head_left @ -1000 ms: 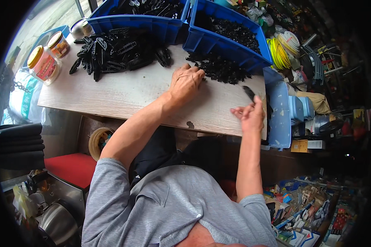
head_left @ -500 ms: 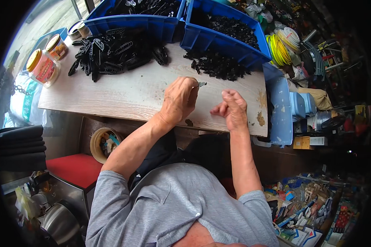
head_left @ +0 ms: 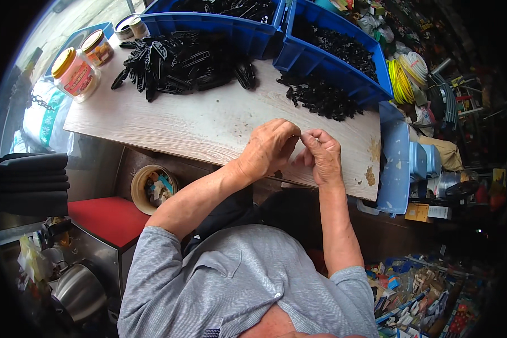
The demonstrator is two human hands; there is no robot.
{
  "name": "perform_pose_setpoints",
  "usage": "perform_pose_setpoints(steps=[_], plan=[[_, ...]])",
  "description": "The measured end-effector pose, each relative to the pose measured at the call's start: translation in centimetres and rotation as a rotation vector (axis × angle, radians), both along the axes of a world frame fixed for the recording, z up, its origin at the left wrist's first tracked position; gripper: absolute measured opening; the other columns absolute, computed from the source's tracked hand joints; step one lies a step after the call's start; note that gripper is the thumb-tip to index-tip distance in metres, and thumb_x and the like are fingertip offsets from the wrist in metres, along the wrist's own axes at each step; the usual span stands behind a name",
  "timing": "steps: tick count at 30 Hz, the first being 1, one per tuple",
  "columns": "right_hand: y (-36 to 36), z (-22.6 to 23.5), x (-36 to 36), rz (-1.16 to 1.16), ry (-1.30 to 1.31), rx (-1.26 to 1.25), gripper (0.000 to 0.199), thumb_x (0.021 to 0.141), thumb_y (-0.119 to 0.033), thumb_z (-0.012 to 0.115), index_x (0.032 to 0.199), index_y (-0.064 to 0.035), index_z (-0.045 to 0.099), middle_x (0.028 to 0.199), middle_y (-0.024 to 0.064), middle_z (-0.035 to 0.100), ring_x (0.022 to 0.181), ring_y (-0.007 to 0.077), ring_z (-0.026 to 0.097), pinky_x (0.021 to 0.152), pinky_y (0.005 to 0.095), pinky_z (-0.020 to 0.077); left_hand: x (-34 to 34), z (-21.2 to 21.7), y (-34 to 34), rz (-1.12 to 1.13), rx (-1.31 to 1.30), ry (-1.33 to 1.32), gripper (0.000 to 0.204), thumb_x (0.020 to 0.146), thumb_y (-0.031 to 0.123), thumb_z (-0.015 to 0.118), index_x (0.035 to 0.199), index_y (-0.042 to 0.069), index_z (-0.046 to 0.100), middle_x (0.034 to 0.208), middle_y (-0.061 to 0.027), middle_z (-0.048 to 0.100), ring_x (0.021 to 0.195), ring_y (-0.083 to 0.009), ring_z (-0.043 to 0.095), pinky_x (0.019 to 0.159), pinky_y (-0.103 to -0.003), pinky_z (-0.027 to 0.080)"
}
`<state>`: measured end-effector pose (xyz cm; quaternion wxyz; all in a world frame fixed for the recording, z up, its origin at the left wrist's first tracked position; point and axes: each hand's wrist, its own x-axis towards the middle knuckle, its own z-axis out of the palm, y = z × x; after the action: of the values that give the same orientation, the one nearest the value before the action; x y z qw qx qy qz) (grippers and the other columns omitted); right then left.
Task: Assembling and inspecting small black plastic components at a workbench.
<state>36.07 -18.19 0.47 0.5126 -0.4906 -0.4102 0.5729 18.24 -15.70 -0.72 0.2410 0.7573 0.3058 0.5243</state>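
My left hand (head_left: pixel 270 147) and my right hand (head_left: pixel 323 154) meet fingertip to fingertip over the near edge of a pale wooden board (head_left: pixel 197 121). Both pinch a small part between them; the fingers hide almost all of it. Beyond the hands lies a heap of small black parts (head_left: pixel 320 97). A larger pile of long black clips (head_left: pixel 180 63) lies at the board's far left.
Two blue bins (head_left: pixel 332 59) with black parts stand along the far edge. Jars with yellow lids (head_left: pixel 76 73) sit at the left corner. A light blue tray (head_left: pixel 396 163) is to the right, a round tub (head_left: pixel 152 186) and red stool (head_left: pixel 110 217) below.
My left hand left the heap of small black parts and came back toward me. My right hand moved left to meet it; both hands now join at the board's near edge.
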Motion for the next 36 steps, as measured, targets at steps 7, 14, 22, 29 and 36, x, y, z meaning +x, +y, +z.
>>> perform_pose_setpoints(steps=[7,14,22,29,36], plan=[[-0.5,0.5,-0.3,-0.09,0.044,-0.049,0.028,0.086,-0.024,0.08,0.094,-0.0026,0.065,0.05,0.0021,0.051,0.045,0.0146,0.059,0.046,0.0337,0.0566,-6.0,0.7,7.9,0.519,0.335,0.674,0.028,0.08,0.006,0.063,0.108,0.007,0.065,0.121,-0.013,0.061,0.129,-0.0359,0.049,0.108,-0.05,0.037],[-0.3,0.4,-0.1,-0.084,0.031,-0.044,0.027,0.089,-0.026,0.077,0.096,-0.0044,0.061,0.052,0.0039,0.053,0.049,0.0178,0.063,0.047,0.0372,0.0595,-7.3,-0.8,9.1,0.317,0.482,0.654,0.017,0.084,0.009,0.058,0.1,0.005,0.063,0.1,-0.0123,0.064,0.113,-0.0331,0.058,0.101,-0.045,0.043],[-0.2,0.3,-0.2,-0.105,0.066,-0.062,0.026,0.091,-0.026,0.074,0.098,-0.0045,0.061,0.054,0.0042,0.055,0.054,0.0175,0.065,0.048,0.0378,0.061,-6.8,-0.4,7.2,0.232,0.206,0.75,0.035,0.087,0.016,0.068,0.119,0.004,0.061,0.111,-0.0116,0.065,0.112,-0.0296,0.057,0.09,-0.042,0.044],[-0.1,0.0,0.0,-0.101,0.081,-0.017,0.025,0.092,-0.026,0.073,0.099,-0.0051,0.062,0.056,0.0044,0.055,0.058,0.0178,0.067,0.049,0.0381,0.0618,-7.6,-0.9,5.3,0.367,0.129,0.691,0.032,0.082,0.019,0.072,0.11,0.005,0.062,0.111,-0.0107,0.064,0.113,-0.0311,0.055,0.09,-0.042,0.044],[-0.2,-0.5,-0.4,-0.122,0.197,0.044,0.019,0.093,-0.024,0.072,0.101,-0.0077,0.065,0.058,0.0049,0.058,0.06,0.0211,0.067,0.055,0.043,0.063,-3.2,-0.3,1.1,0.063,-0.287,0.104,0.023,0.086,0.005,0.07,0.108,0.001,0.065,0.089,-0.0093,0.069,0.08,-0.0183,0.066,0.072,-0.028,0.052]])
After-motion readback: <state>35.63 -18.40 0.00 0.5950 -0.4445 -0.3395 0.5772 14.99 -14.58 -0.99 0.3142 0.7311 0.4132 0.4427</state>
